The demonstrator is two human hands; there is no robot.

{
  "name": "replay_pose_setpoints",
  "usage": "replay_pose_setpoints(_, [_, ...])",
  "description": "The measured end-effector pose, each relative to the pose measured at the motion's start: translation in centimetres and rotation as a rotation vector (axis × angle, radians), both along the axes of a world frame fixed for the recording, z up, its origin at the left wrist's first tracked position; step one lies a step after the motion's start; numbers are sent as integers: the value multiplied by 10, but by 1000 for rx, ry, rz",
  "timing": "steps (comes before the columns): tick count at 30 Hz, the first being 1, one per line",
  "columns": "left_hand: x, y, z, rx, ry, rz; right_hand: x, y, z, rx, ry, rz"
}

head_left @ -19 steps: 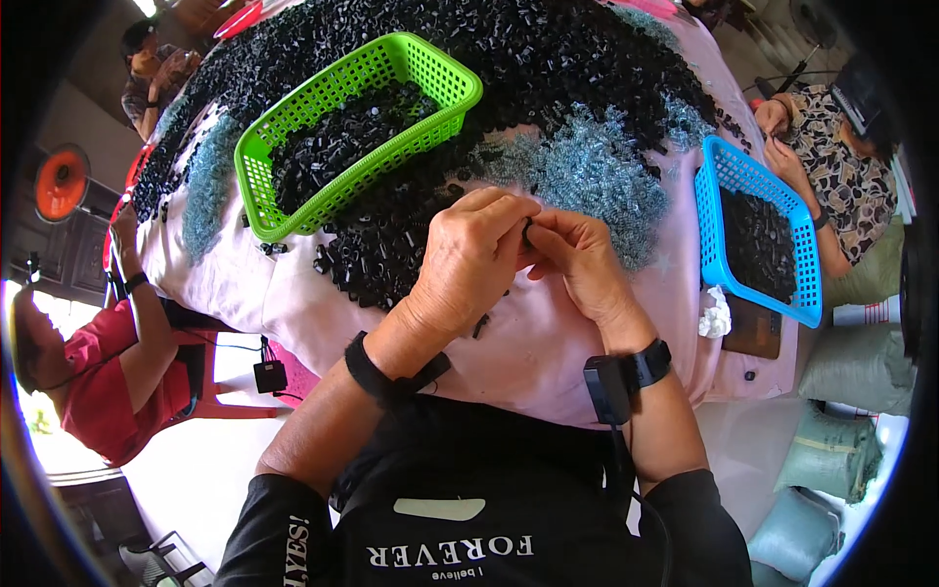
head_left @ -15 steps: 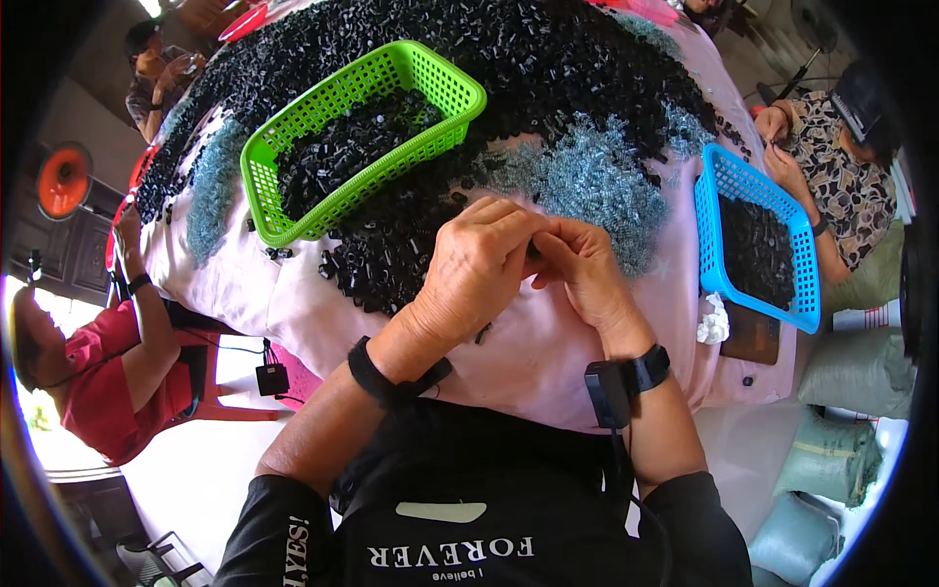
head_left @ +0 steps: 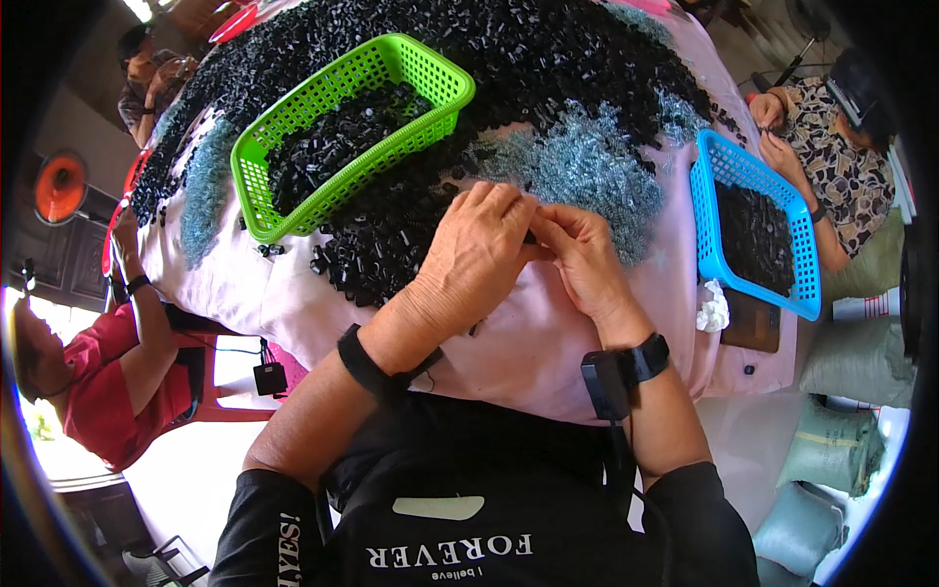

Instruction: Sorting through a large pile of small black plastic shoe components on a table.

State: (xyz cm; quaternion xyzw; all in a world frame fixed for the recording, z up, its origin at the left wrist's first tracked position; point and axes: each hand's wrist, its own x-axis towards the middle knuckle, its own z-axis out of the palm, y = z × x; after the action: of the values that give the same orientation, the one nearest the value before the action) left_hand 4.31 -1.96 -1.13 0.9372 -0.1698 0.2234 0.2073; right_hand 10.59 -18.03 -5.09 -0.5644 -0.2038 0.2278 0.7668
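My left hand (head_left: 477, 243) and my right hand (head_left: 587, 256) meet in front of me, above the near part of the table. Fingers and thumbs pinch together round a small black part (head_left: 531, 238), mostly hidden by them. Just beyond my left hand lies a spread of small black plastic parts (head_left: 377, 256). Past my right hand is a heap of tiny blue-grey, shiny pieces (head_left: 597, 176), too small to make out singly. Each of my wrists wears a black strap.
A green basket (head_left: 357, 166) of black parts stands at the left; a blue basket (head_left: 804, 264) of them sits at the right. Near that are crumpled white tissue (head_left: 712, 307) and a dark flat tray (head_left: 751, 328). Co-workers sit around the pink-covered table (head_left: 548, 362).
My hands stay pinched together; the left has turned slightly and its fingers have shifted over the black part. The whole view has moved a little.
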Motion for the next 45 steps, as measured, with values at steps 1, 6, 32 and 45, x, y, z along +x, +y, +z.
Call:
replay_pose_setpoints(1, [0, 0, 0, -3, 5, -6, 0, -1, -1, -3, 5, -6])
replay_pose_setpoints(6, [2, 5, -1, -49, -54, -16, -3, -1, 2, -18, 55, 35])
replay_pose_setpoints(32, [-2, 5, 1, -2, -41, -97, 3, -7, -7, -20, 108, 101])
replay_pose_setpoints(45, [-6, 3, -2, -80, -15, -41, -6, -9, 3, 65, 192, 95])
